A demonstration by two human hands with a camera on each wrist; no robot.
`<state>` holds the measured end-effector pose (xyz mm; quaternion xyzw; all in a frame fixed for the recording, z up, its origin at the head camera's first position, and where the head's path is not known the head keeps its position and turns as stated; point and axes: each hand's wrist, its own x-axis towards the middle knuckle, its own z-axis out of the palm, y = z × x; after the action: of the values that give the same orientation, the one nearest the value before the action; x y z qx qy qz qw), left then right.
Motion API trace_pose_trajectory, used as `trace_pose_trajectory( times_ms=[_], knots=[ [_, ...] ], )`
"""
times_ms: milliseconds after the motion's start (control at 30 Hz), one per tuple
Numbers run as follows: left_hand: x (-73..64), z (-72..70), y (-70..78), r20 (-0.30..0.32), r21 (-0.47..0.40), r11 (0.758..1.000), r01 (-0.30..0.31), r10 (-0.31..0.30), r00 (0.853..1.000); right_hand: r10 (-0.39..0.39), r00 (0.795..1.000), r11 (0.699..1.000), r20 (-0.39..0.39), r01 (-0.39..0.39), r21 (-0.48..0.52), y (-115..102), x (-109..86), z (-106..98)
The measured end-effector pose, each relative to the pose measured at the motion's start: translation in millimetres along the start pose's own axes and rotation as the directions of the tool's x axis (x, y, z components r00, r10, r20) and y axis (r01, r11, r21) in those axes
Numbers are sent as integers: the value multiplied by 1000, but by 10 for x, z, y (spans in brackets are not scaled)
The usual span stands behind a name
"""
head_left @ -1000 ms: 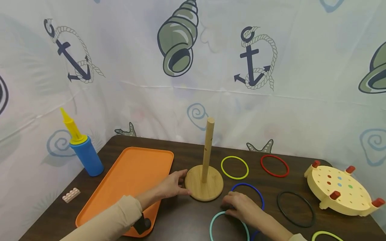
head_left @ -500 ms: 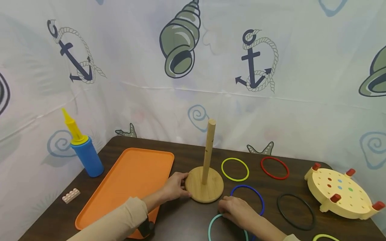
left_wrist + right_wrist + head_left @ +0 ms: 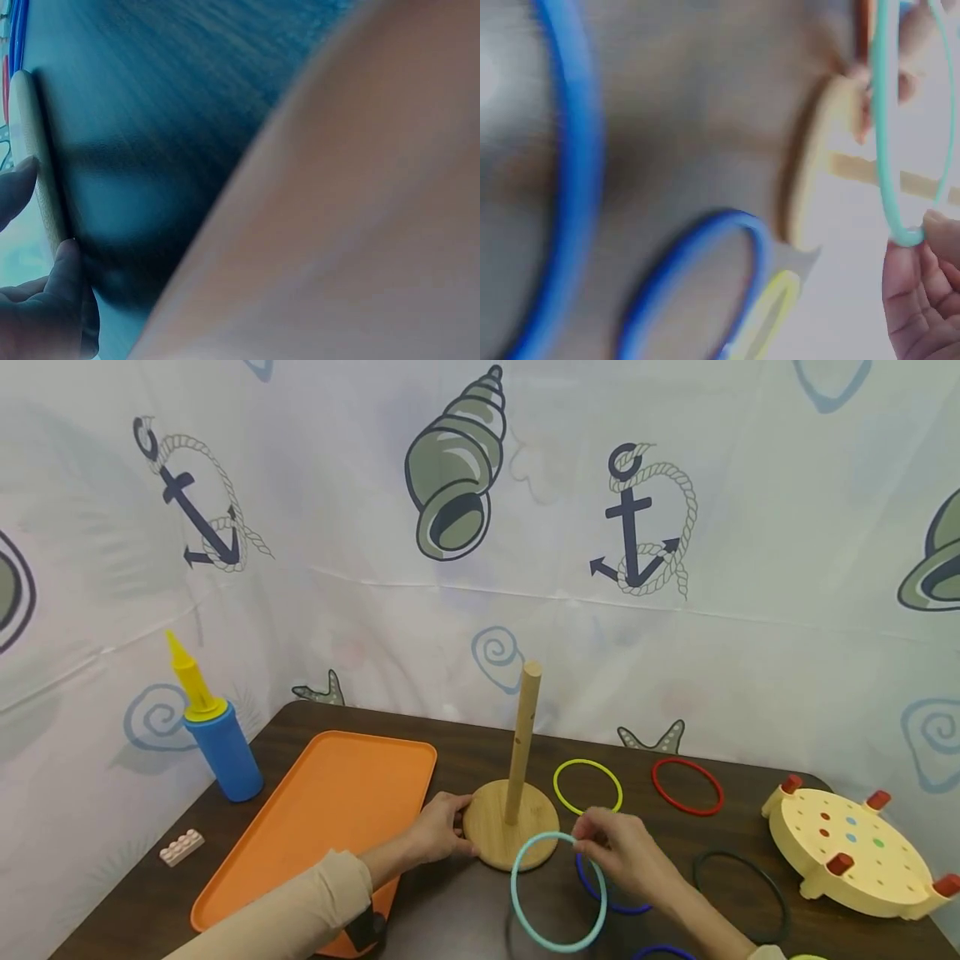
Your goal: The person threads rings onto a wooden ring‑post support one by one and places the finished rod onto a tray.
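A wooden stand with a round base (image 3: pixel 491 822) and an upright peg (image 3: pixel 523 739) is on the dark table. My left hand (image 3: pixel 435 831) holds the left rim of that base, its thumb and fingers spread along the edge; the left wrist view shows fingertips against the base's edge (image 3: pixel 37 142). In front of the stand, my right hand (image 3: pixel 622 852) pinches a light turquoise ring (image 3: pixel 517 902) between thumb and fingers. The ring is raised off the table and tilted upright, below the peg's top. The right wrist view shows the pinch at the ring's edge (image 3: pixel 907 236).
Rings in yellow (image 3: pixel 587 762), red (image 3: pixel 687 812), black (image 3: pixel 780 893) and blue (image 3: pixel 630 910) lie right of the stand. A second blue ring (image 3: pixel 663 948) is nearer. An orange tray (image 3: pixel 352 793), blue pump (image 3: pixel 225 756) and pink block (image 3: pixel 182 847) are left; a pegged cream board (image 3: pixel 847 852) is far right.
My right hand has lifted the turquoise ring off the table and tilted it up toward the stand. My left hand has stayed at the base. The head view has shifted slightly.
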<state>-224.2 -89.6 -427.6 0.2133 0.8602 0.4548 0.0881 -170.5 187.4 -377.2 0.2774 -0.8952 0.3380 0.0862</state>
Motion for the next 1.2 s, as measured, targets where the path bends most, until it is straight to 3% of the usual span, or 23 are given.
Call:
trace_pose_trajectory(
  times_ms=[100, 200, 367, 533, 833, 1000, 1200],
  knots=[
    [-15, -7, 14, -1, 5, 1000, 0, 0, 1000, 97, 989, 992, -108, -87, 96, -91, 117, -205],
    [-34, -13, 33, -6, 4, 1000, 13, -13, 1000, 179, 964, 968, -199, -136, 210, -216, 266, -421],
    [-45, -12, 19, -13, 8, 999, 32, -32, 999, 232, 924, 924, -303, -112, 366, -409, 546, -674],
    [-61, 5, 5, -20, 4, 998, 65, -65, 998, 247, 908, 907, -340, -92, 412, -535, 805, -739],
    [-68, 10, 9, -4, -17, 1000, 15, -15, 1000, 335, 887, 873, -317, -166, 459, -497, 1064, -542],
    [-58, 13, 11, -19, 6, 1000, -12, 12, 1000, 399, 878, 864, -265, -263, 429, -350, 1025, -311],
    [-50, 17, 13, -53, 35, 999, 38, -36, 998, 454, 860, 877, -232, -385, 288, -106, 854, 63]
  ],
)
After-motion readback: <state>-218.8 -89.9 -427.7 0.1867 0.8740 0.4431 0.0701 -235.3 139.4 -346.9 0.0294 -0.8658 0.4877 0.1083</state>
